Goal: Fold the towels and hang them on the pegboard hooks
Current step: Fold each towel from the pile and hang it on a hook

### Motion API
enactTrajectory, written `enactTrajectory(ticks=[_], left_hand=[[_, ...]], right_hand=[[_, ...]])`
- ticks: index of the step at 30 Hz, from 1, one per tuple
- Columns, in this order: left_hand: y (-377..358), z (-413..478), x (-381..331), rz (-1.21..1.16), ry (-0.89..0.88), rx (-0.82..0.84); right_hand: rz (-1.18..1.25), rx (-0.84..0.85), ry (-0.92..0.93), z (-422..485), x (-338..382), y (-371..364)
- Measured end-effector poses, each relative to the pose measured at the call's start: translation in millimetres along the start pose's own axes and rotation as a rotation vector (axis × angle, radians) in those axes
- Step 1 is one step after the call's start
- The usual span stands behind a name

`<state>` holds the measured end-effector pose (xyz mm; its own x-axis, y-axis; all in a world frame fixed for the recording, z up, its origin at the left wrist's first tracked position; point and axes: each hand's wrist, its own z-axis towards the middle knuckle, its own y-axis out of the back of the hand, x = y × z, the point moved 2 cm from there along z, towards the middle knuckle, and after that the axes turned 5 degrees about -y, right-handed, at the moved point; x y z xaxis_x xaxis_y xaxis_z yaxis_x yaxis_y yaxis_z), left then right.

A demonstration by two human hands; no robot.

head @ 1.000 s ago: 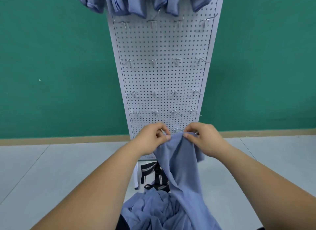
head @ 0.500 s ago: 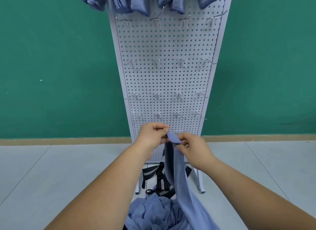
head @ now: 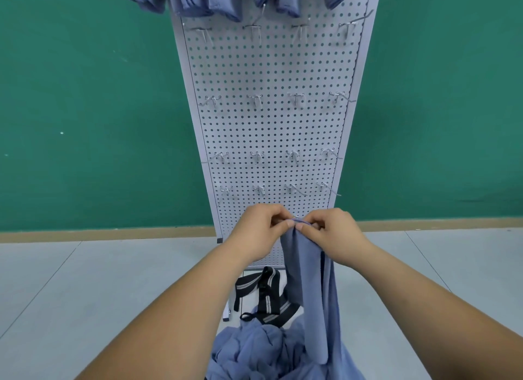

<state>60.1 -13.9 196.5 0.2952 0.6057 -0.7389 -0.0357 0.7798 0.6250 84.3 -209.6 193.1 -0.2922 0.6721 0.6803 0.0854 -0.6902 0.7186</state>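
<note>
Looking down from the head cam, both hands were up in front of the lower part of the pegboard (head: 271, 130). The left hand (head: 259, 231) and right hand (head: 335, 234) sat right next to each other, fingertips nearly touching, each one pinching the top edge of a blue towel (head: 307, 283). So both grips were clamped on the cloth, fingers curled round the hem. The towel hung down from the pinch in a narrow strip and ran into a crumpled pile (head: 254, 348) of more blue cloth at the bottom of the shot. Couldn't tell what the pile was sitting on. Just behind it, a black striped strap (head: 267, 297) lay on the grey floor (head: 85, 280) by the pegboard's foot. Rows of metal hooks (head: 256, 99) stuck out of the board, and along the very top were the hung towels (head: 203, 0), a few of them, cut off by the frame. Green wall (head: 85, 96) behind all of it.
</note>
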Motion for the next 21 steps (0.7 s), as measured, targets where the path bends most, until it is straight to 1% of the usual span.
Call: enactTrajectory(ticks=[2, 3, 9, 12, 15, 17, 19, 21], left_hand=[[2.2, -1.2, -2.2, 0.047, -0.015, 0.012], [4.7, -0.5, -2.4, 0.062, -0.021, -0.014], [39.3, 2.9, 7.0, 0.143, 0.035, -0.272], [60.0, 1.5, 18.9, 0.166, 0.093, -0.414], [77.9, -0.8, 32.1, 0.207, 0.17, -0.538], [80.1, -3.3, 39.0, 0.244, 0.227, -0.543], [72.7, -4.8, 40.1, 0.283, 0.261, -0.472], [60.2, -5.3, 34.7, 0.246, 0.243, -0.378]], right_hand=[[-0.017, 0.014, 0.008, -0.9, 0.7, 1.6], [-0.02, 0.024, 0.008, -1.3, 0.7, 3.3], [0.03, 0.067, -0.059, 0.8, -15.3, 28.1], [-0.007, 0.073, -0.086, 0.8, -26.0, 42.0], [-0.064, 0.035, -0.115, 0.4, -35.6, 56.3], [-0.105, 0.008, -0.126, -0.1, -39.0, 60.7], [-0.156, 0.0, -0.136, -1.6, -39.0, 56.3], [-0.162, -0.006, -0.138, -3.1, -36.2, 46.5]])
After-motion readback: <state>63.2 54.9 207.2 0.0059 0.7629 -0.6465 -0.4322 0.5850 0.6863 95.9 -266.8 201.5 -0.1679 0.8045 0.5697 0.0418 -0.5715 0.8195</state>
